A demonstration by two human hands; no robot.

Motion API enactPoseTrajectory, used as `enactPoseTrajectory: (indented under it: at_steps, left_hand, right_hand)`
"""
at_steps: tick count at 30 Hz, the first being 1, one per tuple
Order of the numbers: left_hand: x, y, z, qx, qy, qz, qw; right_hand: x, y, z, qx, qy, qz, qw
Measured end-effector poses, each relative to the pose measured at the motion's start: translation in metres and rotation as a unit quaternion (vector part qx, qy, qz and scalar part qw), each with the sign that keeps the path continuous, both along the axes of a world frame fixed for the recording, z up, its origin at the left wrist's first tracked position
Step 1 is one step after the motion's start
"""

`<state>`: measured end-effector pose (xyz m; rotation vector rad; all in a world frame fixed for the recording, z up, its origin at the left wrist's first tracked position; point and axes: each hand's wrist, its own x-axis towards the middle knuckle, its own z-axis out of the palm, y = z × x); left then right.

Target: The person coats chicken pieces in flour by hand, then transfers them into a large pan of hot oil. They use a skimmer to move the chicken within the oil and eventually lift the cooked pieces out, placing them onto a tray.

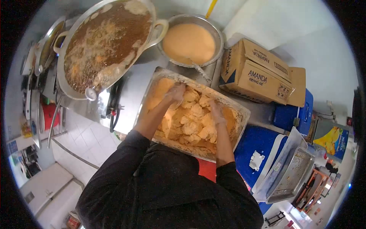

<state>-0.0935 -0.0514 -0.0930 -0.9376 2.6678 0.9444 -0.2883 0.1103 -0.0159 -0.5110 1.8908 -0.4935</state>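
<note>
Slanting lengthwise toward near right — tray [241, 117]

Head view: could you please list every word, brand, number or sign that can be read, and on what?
"AMANDA": on several sides of the cardboard box.
"FRYING FAT": below "AMANDA" on the same box.
Too small or blurred: the box's fine print, lettering on the yellow-and-blue panel.
</note>
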Motion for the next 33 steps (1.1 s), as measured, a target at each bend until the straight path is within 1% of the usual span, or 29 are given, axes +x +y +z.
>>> enactPoseTrajectory:
  at_steps: [2,4,5,6,7,9,10,11,12,14,16,17,18,19,20,21,22,24,25,26,27,28,30,31,32,33]
  left_hand:
    - [-0.006,0.003,-0.006,0.021,0.064,-0.028,0.997]
    - [-0.007,0.008,0.016,0.068,0.158,-0.056,0.983]
    - [-0.01,0.009,0.032,0.166,0.143,-0.007,0.976]
    - [-0.014,0.011,0.048,0.261,0.126,0.044,0.956]
    - [-0.017,0.012,0.066,0.352,0.106,0.095,0.925]
    - [-0.021,0.012,0.126,0.292,-0.072,0.052,0.952]
    - [-0.016,0.018,0.135,0.264,-0.076,0.044,0.961]
    - [-0.011,0.024,0.144,0.235,-0.081,0.036,0.968]
    - [0.005,0.038,0.146,0.212,-0.004,0.041,0.976]
    - [0.031,0.057,0.155,0.123,0.089,0.057,0.987]
    - [0.055,0.076,0.166,0.004,0.116,0.076,0.99]
    - [0.069,0.081,0.163,-0.022,0.056,0.078,0.995]
    - [0.083,0.085,0.154,-0.049,-0.003,0.082,0.995]
    - [0.098,0.089,0.142,-0.077,-0.062,0.088,0.991]
    - [0.116,0.091,0.125,-0.096,-0.089,0.049,0.99]
    - [0.135,0.094,0.104,-0.116,-0.115,0.01,0.987]
    - [0.144,0.099,0.093,-0.134,-0.142,-0.03,0.98]
    - [0.147,0.108,0.099,-0.236,-0.172,-0.08,0.953]
    - [0.144,0.107,0.105,-0.246,-0.175,-0.074,0.95]
    - [0.141,0.107,0.11,-0.256,-0.179,-0.067,0.948]
    - [0.128,0.097,0.117,-0.225,-0.17,-0.03,0.959]
    - [0.117,0.086,0.12,-0.195,-0.16,0.007,0.968]
    - [0.101,0.06,0.112,-0.201,-0.024,0.06,0.978]
    - [0.089,0.045,0.106,-0.19,0.006,0.074,0.979]
    - [0.079,0.03,0.098,-0.145,-0.031,0.072,0.986]
    - [0.068,0.015,0.088,-0.1,-0.063,0.067,0.991]
  right_hand:
    - [-0.003,-0.005,0.003,-0.028,-0.06,0.013,0.998]
    - [-0.003,-0.008,0.006,-0.047,-0.108,0.037,0.992]
    - [-0.003,-0.01,0.008,-0.054,-0.121,0.051,0.99]
    - [-0.002,-0.011,0.01,-0.061,-0.127,0.068,0.988]
    - [-0.001,-0.012,0.014,-0.07,-0.13,0.088,0.985]
    - [0.004,-0.008,0.028,-0.106,-0.095,0.137,0.98]
    - [0.009,-0.006,0.038,-0.127,-0.059,0.168,0.976]
    - [0.016,-0.001,0.05,-0.153,0.0,0.207,0.966]
    - [0.024,0.007,0.062,-0.179,0.071,0.245,0.95]
    - [0.043,0.033,0.087,-0.231,0.212,0.291,0.904]
    - [0.057,0.071,0.1,-0.257,0.318,0.294,0.864]
    - [0.059,0.09,0.099,-0.267,0.326,0.274,0.864]
    - [0.058,0.108,0.091,-0.282,0.309,0.239,0.876]
    - [0.057,0.125,0.077,-0.303,0.264,0.181,0.898]
    - [0.054,0.138,0.066,-0.312,0.221,0.121,0.916]
    - [0.048,0.144,0.063,-0.302,0.214,0.085,0.925]
    - [0.044,0.144,0.063,-0.277,0.226,0.061,0.932]
    - [0.031,0.123,0.089,-0.212,0.314,0.065,0.923]
    - [0.023,0.108,0.096,-0.179,0.355,0.066,0.915]
    - [0.012,0.097,0.085,-0.183,0.378,0.043,0.907]
    - [0.003,0.085,0.072,-0.186,0.4,0.02,0.897]
    - [-0.005,0.07,0.068,-0.114,0.364,0.001,0.925]
    - [-0.016,0.044,0.063,0.033,0.282,-0.033,0.958]
    - [-0.017,0.038,0.05,0.026,0.25,-0.066,0.966]
    - [-0.017,0.032,0.031,0.02,0.217,-0.099,0.971]
    - [-0.015,0.027,0.029,0.026,0.169,-0.114,0.979]
